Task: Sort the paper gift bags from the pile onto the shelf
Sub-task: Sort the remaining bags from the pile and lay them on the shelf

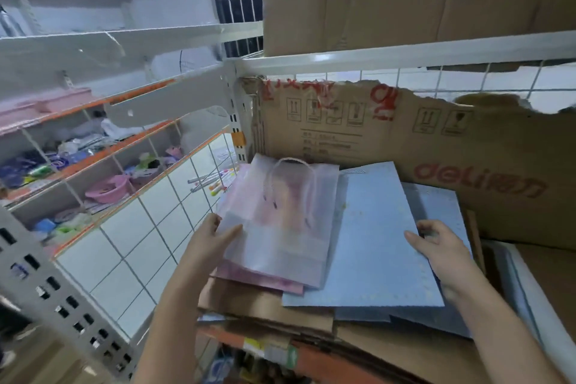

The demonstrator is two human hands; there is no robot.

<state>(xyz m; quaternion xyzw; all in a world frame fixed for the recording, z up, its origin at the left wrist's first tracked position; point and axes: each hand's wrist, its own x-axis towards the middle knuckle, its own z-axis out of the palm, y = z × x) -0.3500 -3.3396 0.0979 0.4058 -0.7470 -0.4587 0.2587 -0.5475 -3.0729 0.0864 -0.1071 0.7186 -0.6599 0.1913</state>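
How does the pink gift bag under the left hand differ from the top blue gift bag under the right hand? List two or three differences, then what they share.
1. The pink bag is pale pink and white; the blue bag is plain light blue.
2. The pink bag shows a cord handle; the blue bag shows none.
3. The pink bag overlaps the blue bag's left edge.
Shared: both lie flat on cardboard, the left hand touching one, the right hand the other.

Pink bag (274, 215), pale and frosted, with white handles; blue bags (371, 246) with a faint dotted edge; brown cardboard (467, 146) printed in red; white shelf (405, 56) with orange trim.
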